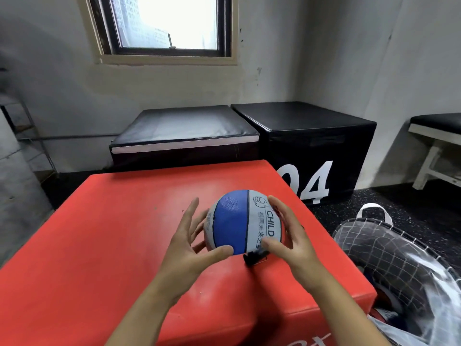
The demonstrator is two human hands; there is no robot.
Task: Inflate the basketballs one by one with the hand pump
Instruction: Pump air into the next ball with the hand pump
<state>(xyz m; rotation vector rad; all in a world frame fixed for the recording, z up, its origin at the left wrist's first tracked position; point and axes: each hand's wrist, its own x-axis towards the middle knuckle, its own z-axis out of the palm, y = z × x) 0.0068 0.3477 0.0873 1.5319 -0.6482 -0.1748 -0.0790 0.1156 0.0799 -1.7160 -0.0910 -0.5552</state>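
A small blue and grey basketball (243, 222) printed with "CHILD" sits over the red padded box (112, 233). My left hand (189, 245) holds its left side with spread fingers and the thumb under the front. My right hand (290, 236) cups its right side, fingers curved over the top edge and thumb on the lower front. A black hand pump (255, 257) lies on the red box just below the ball, mostly hidden by the ball and my right thumb.
A clear mesh-patterned bag (404, 268) with a white handle stands on the floor to the right. Behind the red box are a low black padded block (184, 136) and a taller black box (311, 146) marked "04". A white-framed bench (436, 146) stands far right.
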